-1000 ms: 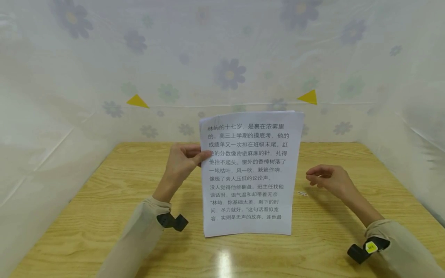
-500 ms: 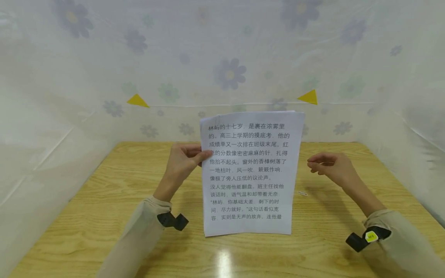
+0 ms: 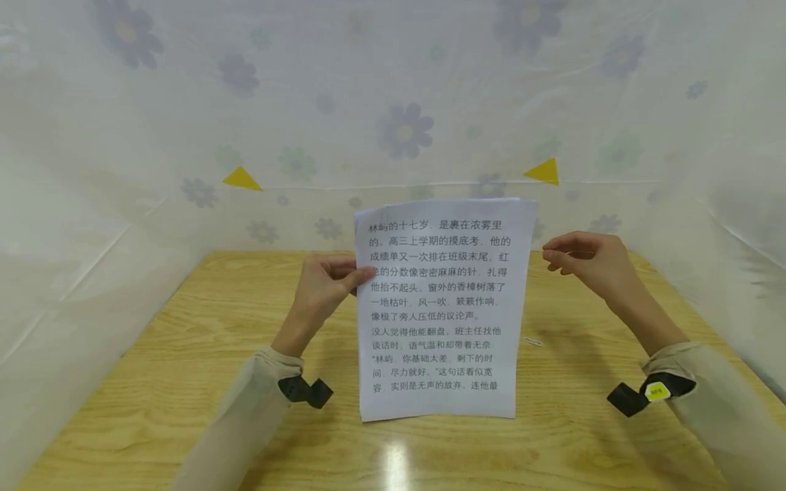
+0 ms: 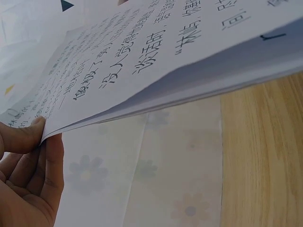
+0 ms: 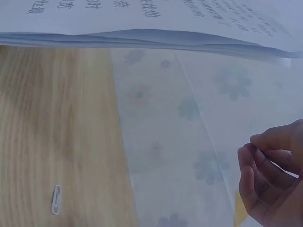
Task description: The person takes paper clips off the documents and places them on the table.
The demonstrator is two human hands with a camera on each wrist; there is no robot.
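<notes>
Papers [image 3: 442, 307] are standing on the desk [image 3: 184, 382], left hand [image 3: 322, 286] pinching their edge; right hand [image 3: 592, 262], loosely curled and empty, has been rising toward them, leaving the paperclip [image 3: 533, 341] behind.

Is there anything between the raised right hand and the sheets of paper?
No. In the head view the right hand hangs beside the paper stack, with only air between. A paper clip lies lower, on the wooden table.
</notes>
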